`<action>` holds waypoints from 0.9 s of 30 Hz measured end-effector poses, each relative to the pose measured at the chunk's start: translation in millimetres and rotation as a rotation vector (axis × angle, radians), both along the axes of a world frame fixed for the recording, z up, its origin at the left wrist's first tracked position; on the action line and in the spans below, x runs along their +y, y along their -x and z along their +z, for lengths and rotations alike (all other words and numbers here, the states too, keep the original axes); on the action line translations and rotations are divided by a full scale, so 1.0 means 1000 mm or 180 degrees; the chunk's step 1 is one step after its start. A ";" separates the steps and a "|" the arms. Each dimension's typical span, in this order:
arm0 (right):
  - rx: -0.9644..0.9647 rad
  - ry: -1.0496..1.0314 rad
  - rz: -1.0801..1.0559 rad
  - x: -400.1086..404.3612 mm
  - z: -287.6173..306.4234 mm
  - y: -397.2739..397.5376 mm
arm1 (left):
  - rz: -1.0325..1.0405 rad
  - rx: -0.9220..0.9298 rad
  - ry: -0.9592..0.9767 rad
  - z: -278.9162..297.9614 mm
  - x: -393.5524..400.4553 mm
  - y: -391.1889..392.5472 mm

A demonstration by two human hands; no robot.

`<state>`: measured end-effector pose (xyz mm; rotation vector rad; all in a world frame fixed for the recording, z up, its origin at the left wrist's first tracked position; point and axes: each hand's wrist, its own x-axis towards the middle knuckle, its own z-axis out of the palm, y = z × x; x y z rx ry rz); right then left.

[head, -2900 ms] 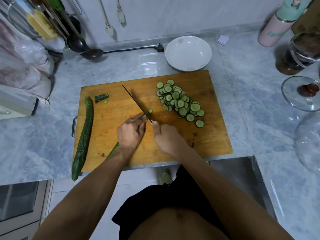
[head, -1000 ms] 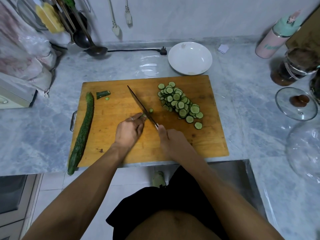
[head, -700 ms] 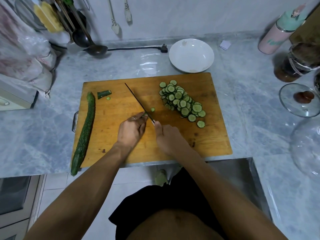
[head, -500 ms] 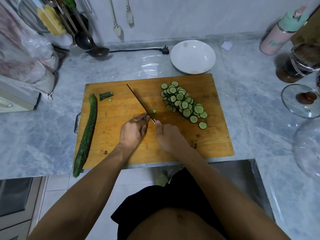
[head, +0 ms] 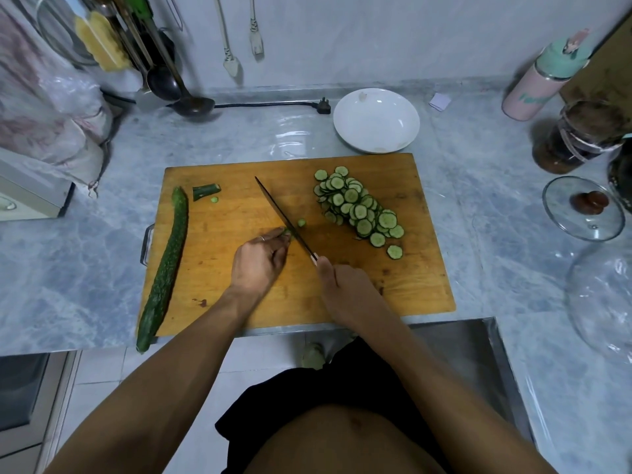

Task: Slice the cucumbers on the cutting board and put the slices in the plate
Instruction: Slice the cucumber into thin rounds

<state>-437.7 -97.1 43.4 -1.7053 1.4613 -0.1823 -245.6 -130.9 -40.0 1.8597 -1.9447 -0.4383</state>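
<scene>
We are gripping the knife (head: 282, 217) in our right hand (head: 345, 289); our left hand (head: 257, 261) is pinching a cucumber stub (head: 286, 232) against the blade. Slices (head: 359, 208) are lying heaped on the cutting board (head: 417, 285). A whole cucumber (head: 166, 268) is lying along its left edge; the plate (head: 376, 120) is sitting behind.

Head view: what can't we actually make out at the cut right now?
- Cucumber stub under the left hand: fingers cover it, so its remaining length is unknown.
- Knife handle: buried in the right hand; only the blade shows.
- Blade-to-fingertip gap: too small to judge.
- Slice pile: overlapping, uncountable.
- Whole cucumber: its near tip overhangs the cutting board.
</scene>
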 end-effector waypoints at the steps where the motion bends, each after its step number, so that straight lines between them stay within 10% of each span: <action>1: -0.0013 0.0006 -0.0008 0.001 0.001 0.000 | -0.0003 -0.0004 0.0001 0.000 0.000 0.000; 27: 0.0037 -0.0144 -0.0263 -0.022 -0.027 -0.027 | 0.0137 0.0260 0.0049 0.002 0.001 0.001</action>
